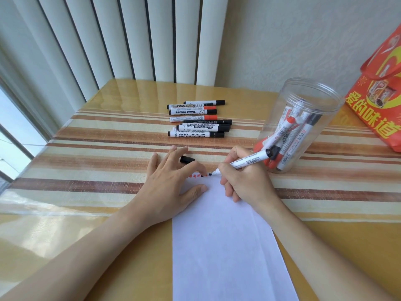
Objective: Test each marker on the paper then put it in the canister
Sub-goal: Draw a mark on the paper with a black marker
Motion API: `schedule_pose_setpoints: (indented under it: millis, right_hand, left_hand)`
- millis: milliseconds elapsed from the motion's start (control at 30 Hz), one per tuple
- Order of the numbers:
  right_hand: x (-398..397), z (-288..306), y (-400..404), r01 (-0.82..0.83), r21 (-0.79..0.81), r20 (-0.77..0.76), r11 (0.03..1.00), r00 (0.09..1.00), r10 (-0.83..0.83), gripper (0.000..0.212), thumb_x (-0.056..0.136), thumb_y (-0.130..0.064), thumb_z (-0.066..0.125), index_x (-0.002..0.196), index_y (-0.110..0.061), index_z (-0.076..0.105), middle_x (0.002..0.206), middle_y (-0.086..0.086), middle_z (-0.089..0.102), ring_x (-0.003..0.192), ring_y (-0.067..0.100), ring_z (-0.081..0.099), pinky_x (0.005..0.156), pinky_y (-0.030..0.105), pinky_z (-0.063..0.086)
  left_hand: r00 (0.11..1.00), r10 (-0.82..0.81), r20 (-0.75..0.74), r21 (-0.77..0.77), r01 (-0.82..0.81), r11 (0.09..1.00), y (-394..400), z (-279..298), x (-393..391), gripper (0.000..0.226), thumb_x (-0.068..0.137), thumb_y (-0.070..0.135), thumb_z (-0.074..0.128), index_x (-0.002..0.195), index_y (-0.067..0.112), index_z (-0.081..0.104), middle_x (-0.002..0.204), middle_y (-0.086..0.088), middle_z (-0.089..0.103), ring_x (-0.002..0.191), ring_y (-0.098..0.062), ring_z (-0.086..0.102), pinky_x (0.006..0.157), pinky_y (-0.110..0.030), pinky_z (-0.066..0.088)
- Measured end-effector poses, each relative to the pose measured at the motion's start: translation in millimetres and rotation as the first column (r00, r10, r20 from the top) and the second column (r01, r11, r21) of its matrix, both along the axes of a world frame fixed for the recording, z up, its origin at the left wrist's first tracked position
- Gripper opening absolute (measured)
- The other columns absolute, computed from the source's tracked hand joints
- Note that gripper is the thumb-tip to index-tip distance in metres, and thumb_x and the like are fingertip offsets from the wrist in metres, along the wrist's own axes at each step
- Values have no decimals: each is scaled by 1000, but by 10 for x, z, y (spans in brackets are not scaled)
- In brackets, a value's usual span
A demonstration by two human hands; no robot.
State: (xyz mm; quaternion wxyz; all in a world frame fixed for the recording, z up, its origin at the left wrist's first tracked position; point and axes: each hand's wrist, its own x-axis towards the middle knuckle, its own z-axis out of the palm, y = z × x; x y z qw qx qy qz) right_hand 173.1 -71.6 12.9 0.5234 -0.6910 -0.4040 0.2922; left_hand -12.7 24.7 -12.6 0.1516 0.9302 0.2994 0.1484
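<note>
The right hand [243, 181] grips an uncapped black marker [249, 160], tip on the paper [227, 246]. The left hand [171, 183] presses flat on the paper, a black cap [187, 159] between its fingers. The canister [301, 124] stands just beyond the right hand

uncapped black marker [249, 159] tip on paper [225, 246], beside clear canister [303, 101].
</note>
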Motion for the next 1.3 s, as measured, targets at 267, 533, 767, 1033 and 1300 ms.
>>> schedule_pose_setpoints:
  millis: [267,533,767,1033,1300]
  right_hand:
    - [5,0,2,-10,-1,8,1000,1000,10,15,88,-4,64,80,-8,52,52,9,60,36,20,51,37,25,36]
    - [35,-4,-4,5,28,-67,1000,998,-3,12,78,-21,58,76,-12,50,55,11,61,38,24,50,37,23,32]
    - [73,-1,-21,-55,65,-137,996,989,63,12,82,-20,58,79,-11,51,61,12,61,40,24,49,39,23,30]
    - [49,67,-78,-205,203,-96,958,969,228,12,96,-12,66,94,-5,57,71,11,65,42,20,48,41,20,32]
    - [36,47,-86,-257,182,-82,949,958,275,11,94,-12,74,98,-8,64,66,23,62,46,20,53,44,25,38]
  left_hand:
    - [1000,6,-12,-10,-6,1000,0,2,2,38,90,75,35,118,54,49,159,1,27,146,-27,34,114,-57,21]
    - [986,22,165,-70,-10,997,-30,58,2,30,94,62,43,115,43,53,142,12,41,141,-5,34,114,-54,25]
    - [934,216,286,-48,-211,976,64,-13,49,38,91,1,60,122,22,67,113,9,66,105,-23,62,95,-46,49]
    - [892,182,413,-33,-185,982,12,101,52,24,88,4,69,102,23,64,97,14,69,88,-16,60,72,-37,48]
    - [917,-10,398,-41,29,999,-48,154,52,26,91,2,68,104,24,61,96,17,65,91,-8,56,74,-18,42]
